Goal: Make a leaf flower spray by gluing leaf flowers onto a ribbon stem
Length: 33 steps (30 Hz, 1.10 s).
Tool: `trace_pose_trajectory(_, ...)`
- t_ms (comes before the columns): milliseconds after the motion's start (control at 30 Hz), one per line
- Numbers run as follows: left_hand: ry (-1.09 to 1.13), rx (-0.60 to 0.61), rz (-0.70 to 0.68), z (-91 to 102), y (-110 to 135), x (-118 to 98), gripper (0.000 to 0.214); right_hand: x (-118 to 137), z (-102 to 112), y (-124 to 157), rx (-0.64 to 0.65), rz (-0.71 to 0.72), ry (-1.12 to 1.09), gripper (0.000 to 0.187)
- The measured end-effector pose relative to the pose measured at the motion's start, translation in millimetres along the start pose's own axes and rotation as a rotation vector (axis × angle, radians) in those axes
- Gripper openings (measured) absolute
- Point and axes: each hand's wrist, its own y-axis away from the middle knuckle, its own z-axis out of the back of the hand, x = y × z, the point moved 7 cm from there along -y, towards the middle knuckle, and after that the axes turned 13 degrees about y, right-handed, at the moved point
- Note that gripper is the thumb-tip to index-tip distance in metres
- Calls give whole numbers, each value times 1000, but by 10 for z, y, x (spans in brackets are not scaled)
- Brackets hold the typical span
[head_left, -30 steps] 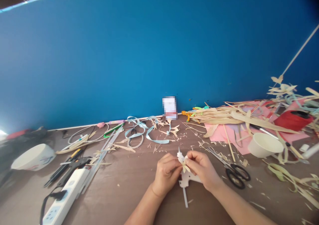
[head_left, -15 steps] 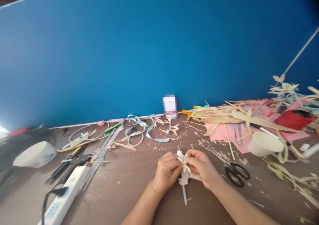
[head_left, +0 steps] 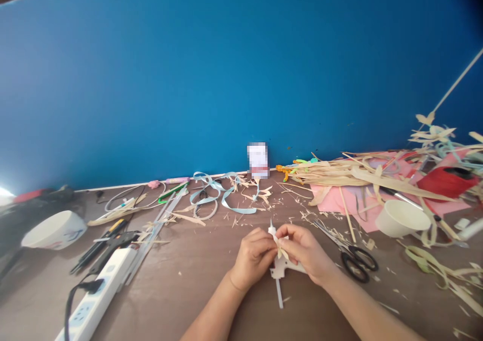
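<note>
The person's left hand (head_left: 253, 258) and right hand (head_left: 302, 253) are nearly closed, fingertips pinching one small pale flower (head_left: 282, 251) between them. The flower is just over one white glue gun (head_left: 278, 270), which lies on the table (head_left: 181, 301) with one glue stick (head_left: 279, 294) poking out. One pair of scissors (head_left: 358, 264) lies to the right. Two white bowls stand well apart, one at left (head_left: 55, 230), one at right (head_left: 403, 219), and one power strip (head_left: 107, 285) lies at left.
</note>
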Motion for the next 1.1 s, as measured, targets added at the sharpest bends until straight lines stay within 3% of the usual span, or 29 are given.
trace_pose_trajectory(433,45,-7,-63,-4,-9,-100,12,-4,-57,9,58,-69,-143,23)
trace_pose_trajectory(600,7,-127,-7,82,22,3,11,39,-67,27,70,-50,-242,19)
trace_pose_trajectory(767,-76,-232,-1,181,49,37,11,23,-119,47,136,-64,-161,25)
trace_pose_trajectory(1100,-155,-180,-55,143,46,-7,12,-28,-100,34,113,-110,-107,15)
